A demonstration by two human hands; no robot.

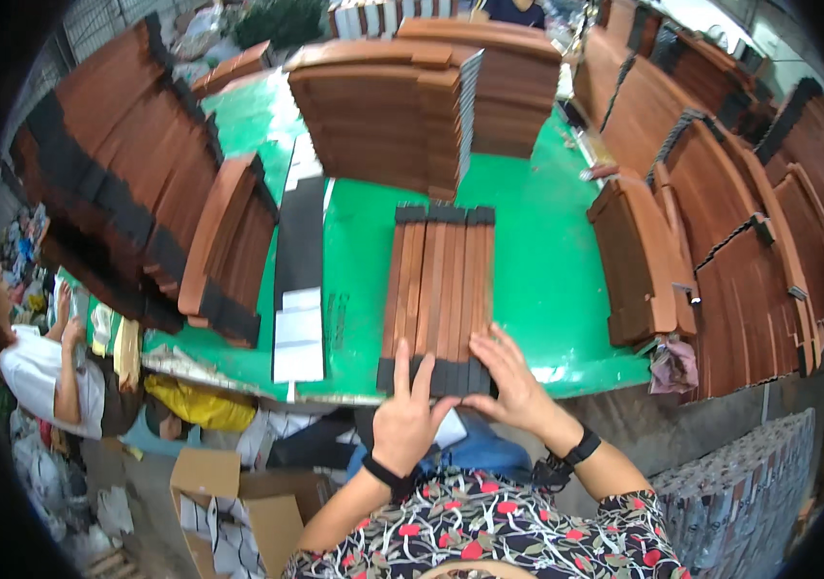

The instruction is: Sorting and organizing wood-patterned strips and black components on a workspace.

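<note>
A row of narrow reddish-brown wooden slats [443, 280] lies side by side on a green table, with black bands or sleeves across both ends. My left hand [407, 415] rests at the near end, two fingers stretched out over the slats and the thumb toward the near edge. At the near right corner my right hand [513, 386] lies with its fingers extended along the slats' side and top. Neither hand is closed around anything. Black strips partly show under my fingers.
The green table [547, 241] carries tall stacks of curved brown wooden pieces at the left [113, 154], the back [373, 116] and the right [721, 222]. Beside the slats lies a black strip [298, 232] with white paper. An open cardboard box [205, 473] stands below; another person [55, 376] is at left.
</note>
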